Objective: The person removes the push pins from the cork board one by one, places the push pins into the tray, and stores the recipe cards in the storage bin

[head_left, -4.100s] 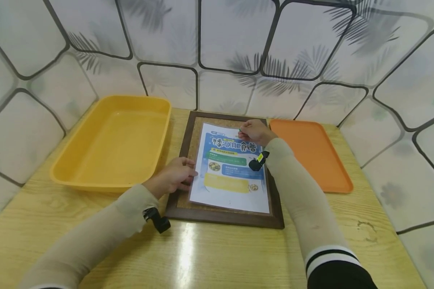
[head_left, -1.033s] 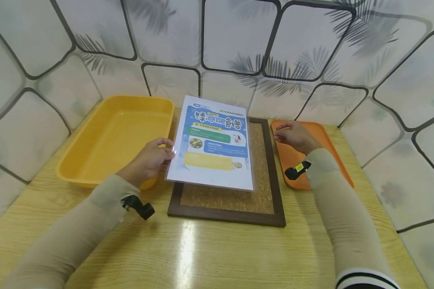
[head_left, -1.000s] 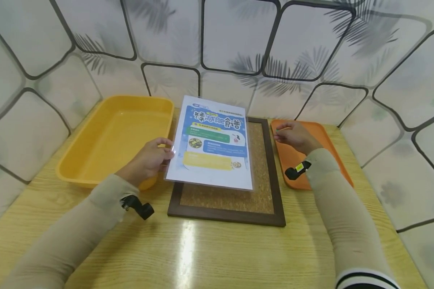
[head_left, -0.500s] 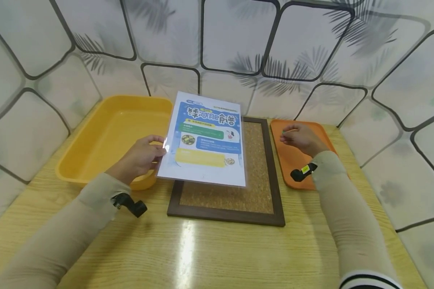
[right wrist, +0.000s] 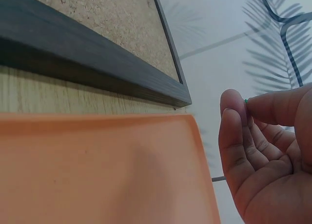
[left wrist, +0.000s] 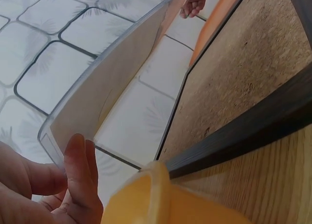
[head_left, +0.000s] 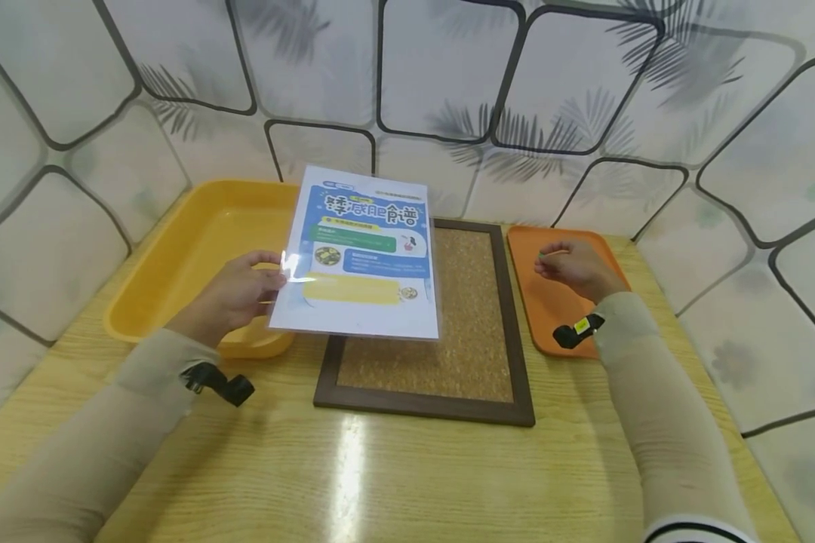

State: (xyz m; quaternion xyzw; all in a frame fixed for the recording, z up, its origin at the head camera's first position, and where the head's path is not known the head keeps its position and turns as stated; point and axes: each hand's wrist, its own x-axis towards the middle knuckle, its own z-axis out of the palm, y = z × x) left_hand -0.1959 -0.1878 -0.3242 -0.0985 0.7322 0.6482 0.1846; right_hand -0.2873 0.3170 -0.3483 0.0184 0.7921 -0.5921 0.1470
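- Pale wood grain is running across the table [head_left: 407, 483], and a bright streak of light is glaring off it near the front edge.
- Behind and beside the table, a wall [head_left: 441, 68] of white tiles with dark rounded outlines and faint grey leaf prints is closing in the corner.
- A cork board [head_left: 448, 317] in a dark brown frame is lying flat mid-table, its cork showing.
- The left hand [head_left: 234, 296] is pinching the left edge of a laminated sheet [head_left: 360, 256] — thumb on top, fingers underneath — and holding it tilted in the air above the board's left side and the near corner of the yellow bin [head_left: 197, 256].
- The sheet is showing blue and yellow print face-up; the left wrist view is looking along its plain white underside [left wrist: 117, 82].
- The right hand [head_left: 573, 268] is hovering over the orange tray [head_left: 550, 302] to the right of the board, fingers curled, thumb and forefinger pinching something small and green [right wrist: 246, 101] — too tiny to identify.
- The bin is sitting left of the board, against the wall.
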